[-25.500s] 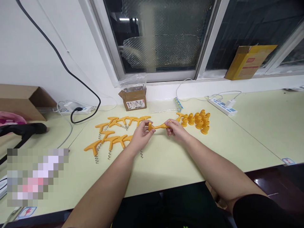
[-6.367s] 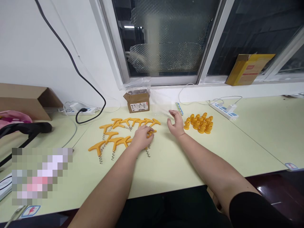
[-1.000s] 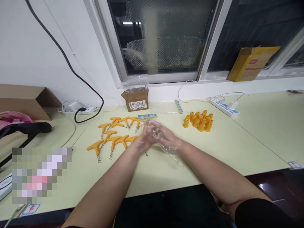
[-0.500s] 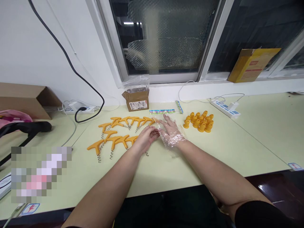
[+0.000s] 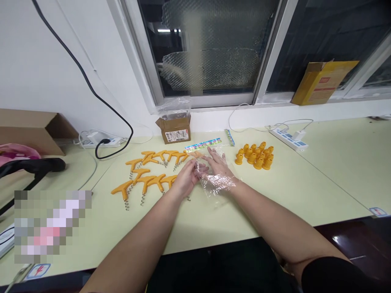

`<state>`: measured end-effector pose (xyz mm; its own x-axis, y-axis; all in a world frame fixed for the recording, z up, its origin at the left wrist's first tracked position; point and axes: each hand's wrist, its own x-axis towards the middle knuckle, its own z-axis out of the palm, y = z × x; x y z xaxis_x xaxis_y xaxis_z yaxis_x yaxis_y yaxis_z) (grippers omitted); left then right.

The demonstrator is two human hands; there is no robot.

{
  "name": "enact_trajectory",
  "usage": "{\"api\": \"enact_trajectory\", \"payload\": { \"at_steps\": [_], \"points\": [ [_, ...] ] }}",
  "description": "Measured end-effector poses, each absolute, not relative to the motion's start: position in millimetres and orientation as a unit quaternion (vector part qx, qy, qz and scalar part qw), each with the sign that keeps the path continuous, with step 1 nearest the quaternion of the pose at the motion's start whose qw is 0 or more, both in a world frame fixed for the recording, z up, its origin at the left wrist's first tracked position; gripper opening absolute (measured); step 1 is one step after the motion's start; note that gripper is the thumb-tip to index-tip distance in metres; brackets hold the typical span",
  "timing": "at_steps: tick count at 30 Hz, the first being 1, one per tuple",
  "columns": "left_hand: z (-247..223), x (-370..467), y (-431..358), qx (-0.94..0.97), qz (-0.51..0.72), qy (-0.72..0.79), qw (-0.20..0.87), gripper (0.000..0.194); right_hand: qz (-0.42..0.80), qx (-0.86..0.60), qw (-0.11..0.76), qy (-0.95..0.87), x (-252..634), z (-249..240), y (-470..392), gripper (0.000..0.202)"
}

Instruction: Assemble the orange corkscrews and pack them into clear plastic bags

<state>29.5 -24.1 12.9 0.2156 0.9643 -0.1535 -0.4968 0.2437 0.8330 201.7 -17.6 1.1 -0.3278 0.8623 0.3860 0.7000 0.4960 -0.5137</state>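
A clear plastic bag (image 5: 216, 184) with a colourful printed strip (image 5: 203, 145) along its far end lies between my hands. My left hand (image 5: 185, 178) is closed, its thumb and fingers pinching the bag's left edge. Fingers outstretched and slightly spread, my right hand (image 5: 220, 167) is open, with the film wrapped about it and its wrist; whether it is fully inside the bag I cannot tell. Several corkscrews with yellow T-shaped handles (image 5: 122, 189) lie to the left, some partly hidden by my left hand. Several yellow bell-shaped plastic pieces (image 5: 258, 162) stand grouped to the right.
Behind the corkscrews stands a small open carton (image 5: 176, 135). Another printed strip (image 5: 230, 137) lies near the wall. Power strips (image 5: 288, 138) with white cables sit at the back. At left are a black cable (image 5: 91, 81), a large cardboard box (image 5: 27, 126) and a black stand (image 5: 42, 166).
The bag's printed strip has shifted left and tilted. The film has slid down toward my right wrist and spread wider. My left hand still pinches the edge.
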Motion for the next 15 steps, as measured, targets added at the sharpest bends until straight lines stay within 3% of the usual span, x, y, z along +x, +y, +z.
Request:
{"api": "enact_trajectory", "payload": {
  "at_steps": [6,15],
  "points": [
    [13,31,-26,0.339,0.53,0.371,0.683,0.027,0.149,-0.442,0.33,-0.821,201,3,-19,0.061],
    [18,27,-20,0.261,0.608,0.363,0.655,0.012,0.127,-0.395,0.329,-0.848,198,9,-29,0.052]
  ]
}}
